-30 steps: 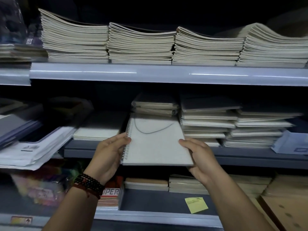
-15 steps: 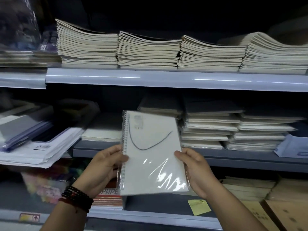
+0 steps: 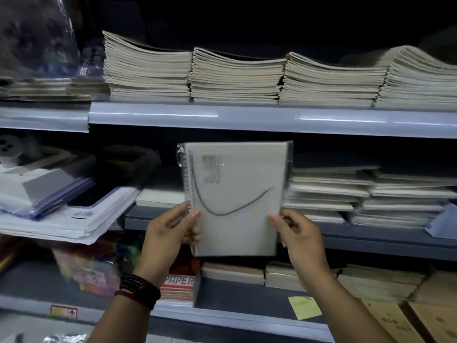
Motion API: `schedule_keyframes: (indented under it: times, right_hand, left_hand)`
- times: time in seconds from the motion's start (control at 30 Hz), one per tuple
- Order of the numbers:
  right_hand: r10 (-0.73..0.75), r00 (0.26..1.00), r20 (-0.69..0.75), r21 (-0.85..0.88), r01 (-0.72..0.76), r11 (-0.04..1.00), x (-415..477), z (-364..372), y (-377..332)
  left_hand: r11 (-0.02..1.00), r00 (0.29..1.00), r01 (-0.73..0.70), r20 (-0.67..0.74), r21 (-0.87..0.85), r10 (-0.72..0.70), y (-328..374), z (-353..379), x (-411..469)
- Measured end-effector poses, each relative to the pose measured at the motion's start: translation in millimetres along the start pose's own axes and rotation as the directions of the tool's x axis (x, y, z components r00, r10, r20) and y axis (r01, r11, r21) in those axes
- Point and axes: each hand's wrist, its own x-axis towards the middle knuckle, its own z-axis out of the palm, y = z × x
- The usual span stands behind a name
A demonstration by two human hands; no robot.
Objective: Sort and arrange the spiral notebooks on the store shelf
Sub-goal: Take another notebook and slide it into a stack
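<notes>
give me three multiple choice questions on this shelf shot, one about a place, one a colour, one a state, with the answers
1. Along which edge of the spiral notebook does its wire binding run?
A. left
B. top
C. right

2. What colour is the sticky note on the bottom shelf?
A. pink
B. yellow
C. blue

3. How is the notebook right now?
A. lying flat on a stack
B. open at its pages
C. closed and upright, held by the left hand and the right hand

Answers:
1 A, the coils run down the cover's left side.
2 B, it shows pale yellow against the grey shelf.
3 C, both hands pinch its lower sides and the cover faces the camera.
</notes>
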Motion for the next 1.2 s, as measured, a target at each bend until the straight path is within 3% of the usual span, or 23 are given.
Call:
schedule_keyframes:
  times: [0.2,0.33,0.47,0.53,0.6,0.67,0.73,0.8,0.9,1.07,1.2]
  right_hand:
    - [-0.112,0.994,0.018,0.164,0.108,0.981,8,6,-2]
    - [-0.101,0.987,0.123,0.194,0.076,0.978,7,7,-1]
    - [0.012,0.997,0.072,0.105,-0.019,0.994,14,13,1]
    - [0.143,0.987,0.067,0.209,-0.154,0.966,13,16,1]
    - [0.249,0.952,0.175,0.255,-0.288,0.923,9,17,0]
    - [0.284,0.901,0.327,0.134,-0.342,0.93,5,17,3]
    - [0.282,0.859,0.427,0.081,-0.347,0.934,1,20,9]
    - [0.264,0.855,0.446,0.123,-0.351,0.928,0,24,13]
    - [0.236,0.867,0.439,0.167,-0.337,0.927,1,32,18]
    - [0.22,0.871,0.439,0.146,-0.31,0.939,6,48,25]
    - [0.214,0.854,0.475,0.138,-0.312,0.94,13,74,32]
  left_hand:
    - [0.92,0.99,0.134,0.09,-0.369,-0.108,1,-10,9]
    - [0.938,0.971,0.206,0.174,-0.277,-0.161,-1,-16,10]
    - [0.941,0.981,0.185,0.11,-0.284,-0.16,-12,-18,15]
    - [0.946,0.989,0.141,0.078,-0.29,-0.123,-15,-22,18]
    - [0.951,0.994,0.102,0.077,-0.291,-0.083,-16,-26,20]
    - [0.949,0.993,0.091,0.096,-0.302,-0.065,-19,-31,23]
    - [0.942,0.991,0.105,0.111,-0.32,-0.073,-23,-36,23]
    - [0.938,0.986,0.146,0.124,-0.314,-0.112,-24,-41,21]
    - [0.949,0.951,0.233,0.256,-0.213,-0.176,-29,-59,21]
    - [0.903,0.77,0.421,0.494,0.082,-0.403,-31,-103,17]
    - [0.909,0.796,0.413,0.466,0.047,-0.386,-32,-129,12]
